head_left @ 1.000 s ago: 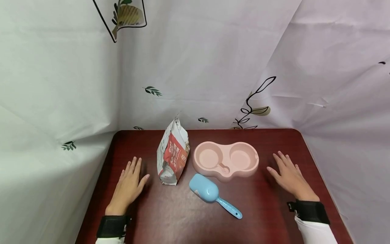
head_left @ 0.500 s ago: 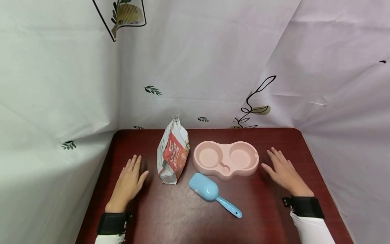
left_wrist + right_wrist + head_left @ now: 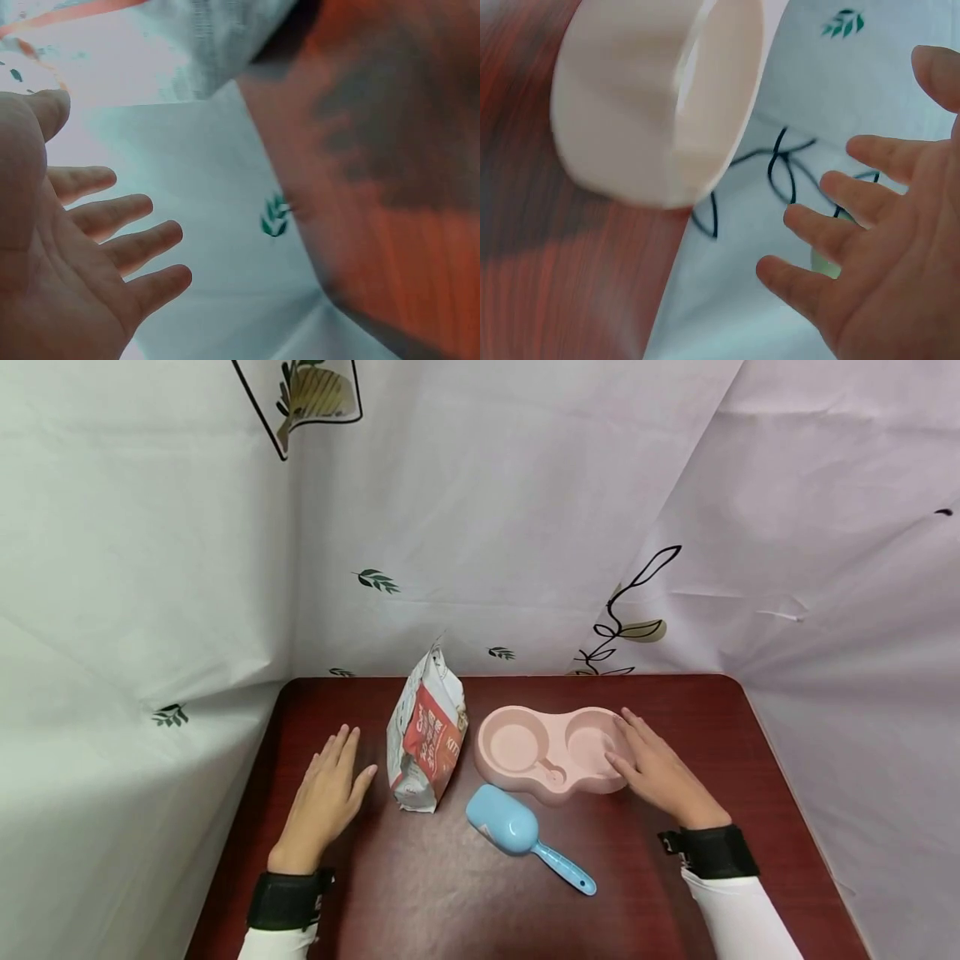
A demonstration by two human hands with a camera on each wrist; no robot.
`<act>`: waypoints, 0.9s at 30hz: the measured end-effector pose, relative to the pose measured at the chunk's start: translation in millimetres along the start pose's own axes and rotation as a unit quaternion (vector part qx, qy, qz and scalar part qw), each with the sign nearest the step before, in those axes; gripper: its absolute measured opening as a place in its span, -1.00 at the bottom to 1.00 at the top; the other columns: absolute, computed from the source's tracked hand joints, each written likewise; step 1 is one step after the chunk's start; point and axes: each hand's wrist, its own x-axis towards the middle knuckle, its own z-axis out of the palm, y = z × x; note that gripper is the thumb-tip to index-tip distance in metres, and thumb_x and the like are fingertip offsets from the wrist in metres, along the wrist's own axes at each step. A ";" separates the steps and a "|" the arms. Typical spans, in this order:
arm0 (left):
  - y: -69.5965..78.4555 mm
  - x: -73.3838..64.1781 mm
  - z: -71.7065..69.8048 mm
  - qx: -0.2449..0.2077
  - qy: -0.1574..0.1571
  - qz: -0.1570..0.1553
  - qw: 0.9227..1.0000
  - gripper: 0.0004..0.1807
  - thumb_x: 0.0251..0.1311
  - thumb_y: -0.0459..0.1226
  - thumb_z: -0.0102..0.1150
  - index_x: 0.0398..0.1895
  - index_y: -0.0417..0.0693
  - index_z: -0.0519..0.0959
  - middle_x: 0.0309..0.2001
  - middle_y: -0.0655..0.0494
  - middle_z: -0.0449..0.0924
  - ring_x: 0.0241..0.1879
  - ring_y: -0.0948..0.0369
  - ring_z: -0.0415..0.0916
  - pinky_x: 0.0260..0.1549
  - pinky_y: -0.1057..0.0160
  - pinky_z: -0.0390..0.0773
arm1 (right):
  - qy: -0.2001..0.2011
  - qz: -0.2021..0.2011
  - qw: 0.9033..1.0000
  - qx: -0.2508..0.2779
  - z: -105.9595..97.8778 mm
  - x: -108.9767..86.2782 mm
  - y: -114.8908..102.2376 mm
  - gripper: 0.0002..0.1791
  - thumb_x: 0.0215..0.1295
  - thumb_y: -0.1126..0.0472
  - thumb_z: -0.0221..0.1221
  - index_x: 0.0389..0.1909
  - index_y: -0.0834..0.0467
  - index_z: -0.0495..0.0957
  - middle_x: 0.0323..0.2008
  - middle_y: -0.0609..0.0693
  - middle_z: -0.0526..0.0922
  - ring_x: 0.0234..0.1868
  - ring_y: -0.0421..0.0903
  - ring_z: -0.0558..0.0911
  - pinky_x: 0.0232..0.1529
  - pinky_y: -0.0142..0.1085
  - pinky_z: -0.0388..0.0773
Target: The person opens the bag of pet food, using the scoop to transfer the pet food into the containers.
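Observation:
A pink double bowl [image 3: 553, 739] with two round hollows stands toward the back of the table. Over its right end hovers my right hand [image 3: 663, 772], fingers straight; the right wrist view shows a gap between that hand [image 3: 892, 232] and the bowl [image 3: 622, 97]. My left hand [image 3: 318, 802], also with extended fingers, is nearest to a white and red bag [image 3: 429, 739] and apart from it. That bag stands upright left of the bowl, its printing partly legible as "KIT". In front of the bowl lies a light blue scoop [image 3: 510, 827], its handle pointing front right.
The dark red table [image 3: 420, 893] has rounded back corners. A white cloth [image 3: 480, 527] with leaf prints hangs behind it and along both sides. Black bands [image 3: 712, 852] circle both wrists.
My right hand has moved left, from beside the bowl to over its right end. The left hand has shifted slightly right toward the bag. Bag, bowl and scoop have stayed put.

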 end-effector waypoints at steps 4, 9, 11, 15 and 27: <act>10.8 5.9 -6.8 0.000 0.003 0.006 1.000 -0.26 0.51 -0.10 0.11 0.58 -0.28 0.18 0.56 -0.33 0.16 0.51 -0.30 0.17 0.43 -0.37 0.19 | 0.009 -0.041 0.999 0.000 7.2 11.2 -13.1 -0.22 0.55 -0.02 0.13 0.56 0.36 0.17 0.59 0.35 0.11 0.55 0.35 0.20 0.47 0.27 0.22; 20.5 11.9 -13.6 -0.007 0.023 0.017 1.000 -0.27 0.49 -0.11 0.14 0.58 -0.27 0.20 0.55 -0.31 0.19 0.51 -0.28 0.19 0.45 -0.35 0.18 | 0.009 -0.071 0.997 0.006 14.3 21.4 -30.2 -0.24 0.55 -0.01 0.12 0.58 0.31 0.17 0.59 0.29 0.13 0.57 0.28 0.20 0.46 0.23 0.27; 23.2 14.1 -15.5 -0.014 0.036 0.025 0.999 -0.28 0.48 -0.14 0.15 0.57 -0.27 0.22 0.55 -0.30 0.21 0.51 -0.27 0.21 0.44 -0.35 0.20 | 0.007 -0.080 0.997 0.009 16.1 24.7 -37.8 -0.25 0.56 -0.01 0.11 0.59 0.27 0.16 0.60 0.26 0.12 0.57 0.26 0.20 0.47 0.21 0.29; 29.5 20.1 -19.1 -0.057 0.060 0.037 0.996 -0.34 0.51 -0.18 0.12 0.56 -0.25 0.25 0.54 -0.26 0.25 0.52 -0.21 0.22 0.43 -0.31 0.24 | 0.009 -0.113 0.993 0.021 19.5 33.7 -51.7 -0.27 0.56 0.01 0.11 0.58 0.27 0.17 0.61 0.24 0.12 0.57 0.24 0.24 0.46 0.18 0.31; 53.5 57.5 -32.3 -0.245 0.067 0.040 0.966 -0.41 0.63 -0.13 -0.10 0.62 -0.05 0.19 0.58 -0.04 0.23 0.56 0.03 0.20 0.48 -0.16 0.24 | -0.010 -0.181 0.979 0.089 27.4 65.6 -107.2 -0.29 0.61 0.03 0.05 0.60 0.26 0.13 0.65 0.16 0.02 0.63 0.09 0.14 0.54 0.05 0.23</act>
